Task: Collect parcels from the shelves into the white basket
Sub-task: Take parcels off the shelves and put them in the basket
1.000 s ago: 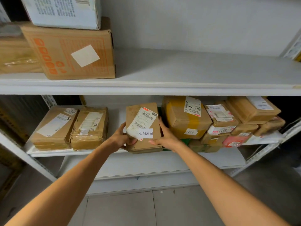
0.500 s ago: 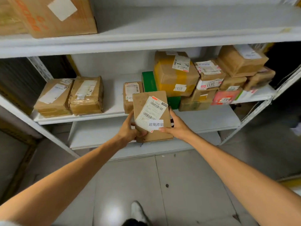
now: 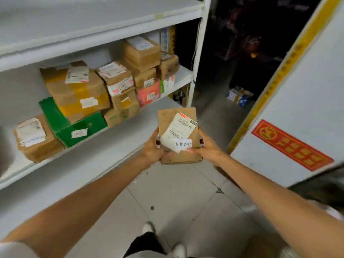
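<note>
A pair of white shoes (image 3: 148, 227) stands on the grey tiled floor (image 3: 176, 192) nearest the camera. Above them two bare arms reach forward. The left grip (image 3: 152, 149) and right grip (image 3: 208, 149) clasp the near corners of a flat brown cardboard parcel (image 3: 167, 116) with a white barcode label (image 3: 181, 131), thumbs on its top face, held in the air just right of the shelves. To the left, the white metal shelf (image 3: 111, 131) carries a green box (image 3: 81, 127) with a yellow-taped brown carton (image 3: 78, 92) lying on it and smaller brown parcels (image 3: 141, 54) stacked farther right. At right stands a white panel (image 3: 297, 108) bearing a red sticker (image 3: 292, 145).
</note>
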`<act>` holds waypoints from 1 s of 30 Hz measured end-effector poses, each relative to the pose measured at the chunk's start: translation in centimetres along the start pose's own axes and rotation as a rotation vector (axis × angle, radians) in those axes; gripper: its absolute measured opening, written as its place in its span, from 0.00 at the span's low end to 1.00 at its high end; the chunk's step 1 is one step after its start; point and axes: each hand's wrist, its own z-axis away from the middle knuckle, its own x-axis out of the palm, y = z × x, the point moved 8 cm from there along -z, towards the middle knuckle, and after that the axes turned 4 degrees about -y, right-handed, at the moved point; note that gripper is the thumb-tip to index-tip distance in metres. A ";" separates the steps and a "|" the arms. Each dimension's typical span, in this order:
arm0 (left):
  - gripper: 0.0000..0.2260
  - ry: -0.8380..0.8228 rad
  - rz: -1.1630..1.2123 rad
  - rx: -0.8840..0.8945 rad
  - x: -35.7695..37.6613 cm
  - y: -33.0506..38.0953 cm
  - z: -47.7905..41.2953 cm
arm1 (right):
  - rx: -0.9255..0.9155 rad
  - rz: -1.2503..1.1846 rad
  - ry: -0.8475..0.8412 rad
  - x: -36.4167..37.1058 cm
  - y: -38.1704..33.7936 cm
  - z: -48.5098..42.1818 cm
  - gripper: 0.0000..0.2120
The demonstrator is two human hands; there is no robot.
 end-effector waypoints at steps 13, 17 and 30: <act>0.41 -0.908 -0.380 0.252 38.3 11.4 -3.2 | 0.252 -0.295 0.957 -22.3 12.7 26.4 0.45; 0.44 -1.196 -0.503 0.318 48.7 13.0 1.0 | 0.317 -0.448 1.276 -23.0 14.3 35.6 0.39; 0.37 -1.850 -0.765 0.540 70.7 8.7 20.3 | 0.545 -0.638 2.092 -18.4 22.2 56.1 0.45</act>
